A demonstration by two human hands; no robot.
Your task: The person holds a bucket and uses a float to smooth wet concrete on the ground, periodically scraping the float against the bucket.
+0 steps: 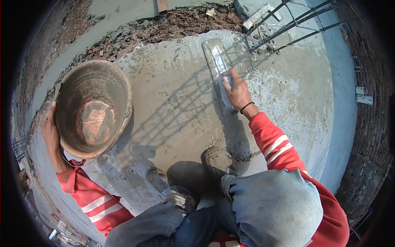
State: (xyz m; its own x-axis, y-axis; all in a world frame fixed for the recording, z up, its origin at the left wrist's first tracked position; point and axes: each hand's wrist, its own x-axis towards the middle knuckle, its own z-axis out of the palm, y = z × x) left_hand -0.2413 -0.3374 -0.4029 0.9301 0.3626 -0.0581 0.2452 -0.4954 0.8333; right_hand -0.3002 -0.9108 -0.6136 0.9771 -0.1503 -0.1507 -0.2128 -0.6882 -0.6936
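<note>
On the left, my left hand point(50, 129) grips the rim of a round, mortar-stained bucket point(94, 109). The bucket is tilted toward the camera, and its inside shows only residue and a reddish patch at the bottom. My right hand point(237, 91) is closed around the handle of a long metal trowel point(217, 57). The trowel's blade lies along the grey concrete surface point(173, 99), pointing away from me. Wet-looking, rough mortar covers part of that surface left of the trowel.
Rebar point(294, 24) juts in at the upper right, beside a flat board point(260, 17). Rubble point(181, 26) runs along the slab's far edge. A brick wall point(370, 99) stands at the right. My mud-covered shoes point(217, 162) rest on the concrete.
</note>
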